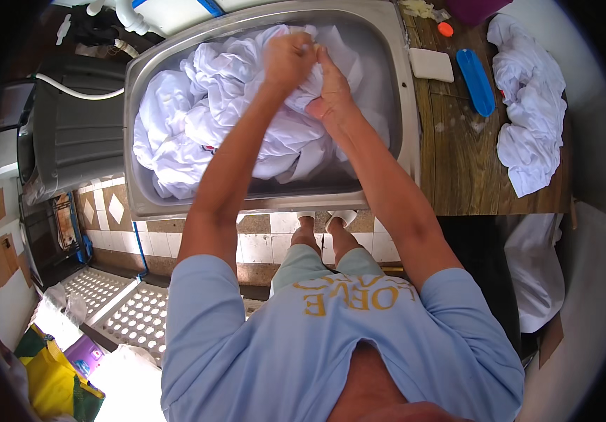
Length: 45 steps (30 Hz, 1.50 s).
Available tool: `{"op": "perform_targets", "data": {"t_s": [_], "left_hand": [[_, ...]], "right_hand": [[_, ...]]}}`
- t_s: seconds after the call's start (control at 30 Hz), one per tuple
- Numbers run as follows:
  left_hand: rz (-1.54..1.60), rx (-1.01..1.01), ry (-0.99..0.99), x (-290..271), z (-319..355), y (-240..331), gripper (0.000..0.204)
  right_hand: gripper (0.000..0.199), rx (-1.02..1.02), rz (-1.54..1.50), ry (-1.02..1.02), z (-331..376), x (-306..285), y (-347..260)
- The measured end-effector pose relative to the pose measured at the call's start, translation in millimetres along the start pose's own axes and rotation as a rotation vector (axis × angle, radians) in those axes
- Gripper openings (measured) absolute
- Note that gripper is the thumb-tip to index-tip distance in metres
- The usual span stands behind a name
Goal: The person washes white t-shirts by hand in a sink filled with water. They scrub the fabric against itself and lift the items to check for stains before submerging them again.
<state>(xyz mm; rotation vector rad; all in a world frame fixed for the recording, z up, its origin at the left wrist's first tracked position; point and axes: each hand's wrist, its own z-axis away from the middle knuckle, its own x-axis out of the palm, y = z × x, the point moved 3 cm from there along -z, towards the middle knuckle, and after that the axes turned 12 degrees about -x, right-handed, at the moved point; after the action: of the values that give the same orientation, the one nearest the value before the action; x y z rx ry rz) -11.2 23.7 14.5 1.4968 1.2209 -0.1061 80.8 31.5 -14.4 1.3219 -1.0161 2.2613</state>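
A heap of wet white cloth (225, 91) fills much of a stainless steel sink (411, 151) holding greyish water. Over the far side of the heap, my left hand (289, 62) is closed in a fist on a bunched part of the cloth, slightly blurred. Just to its right, my right hand (334, 91) is closed on the same cloth, thumb up, close to the left fist. Some of its fingers are hidden by the fabric and the other hand. Small red marks show on the cloth near my left forearm.
Right of the sink, a wooden counter (458, 162) carries a whitish bar (431, 65), a blue oblong tray (476, 82), an orange cap (445, 29) and a bundled white cloth (528, 105). A dark grey plastic tub (81, 123) and a white hose (78, 91) are at the left.
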Motion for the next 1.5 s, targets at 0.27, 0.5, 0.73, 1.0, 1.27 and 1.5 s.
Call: {"op": "perform_targets", "data": {"t_s": [0.27, 0.5, 0.73, 1.0, 1.27, 1.5], "left_hand": [[0.174, 0.139, 0.079, 29, 17, 16, 0.005], [0.107, 0.151, 0.114, 27, 19, 28, 0.01], [0.319, -0.422, -0.193, 2, -6, 0, 0.034], [-0.135, -0.169, -0.334, 14, 7, -34, 0.042], [-0.504, -0.041, -0.108, 42, 27, -50, 0.017], [0.269, -0.435, -0.306, 26, 10, -56, 0.023]], "right_hand": [[0.032, 0.101, -0.295, -0.393, -29, -55, 0], [0.035, -0.013, -0.127, -0.243, -41, -41, -10], [0.035, -0.102, 0.12, 0.138, -13, -12, -27], [0.028, -0.623, 1.902, 0.003, -34, -46, -62], [0.024, -0.638, 2.09, 0.102, -52, -64, -41], [0.015, -0.447, 0.32, 0.078, -51, -61, -56]]}}
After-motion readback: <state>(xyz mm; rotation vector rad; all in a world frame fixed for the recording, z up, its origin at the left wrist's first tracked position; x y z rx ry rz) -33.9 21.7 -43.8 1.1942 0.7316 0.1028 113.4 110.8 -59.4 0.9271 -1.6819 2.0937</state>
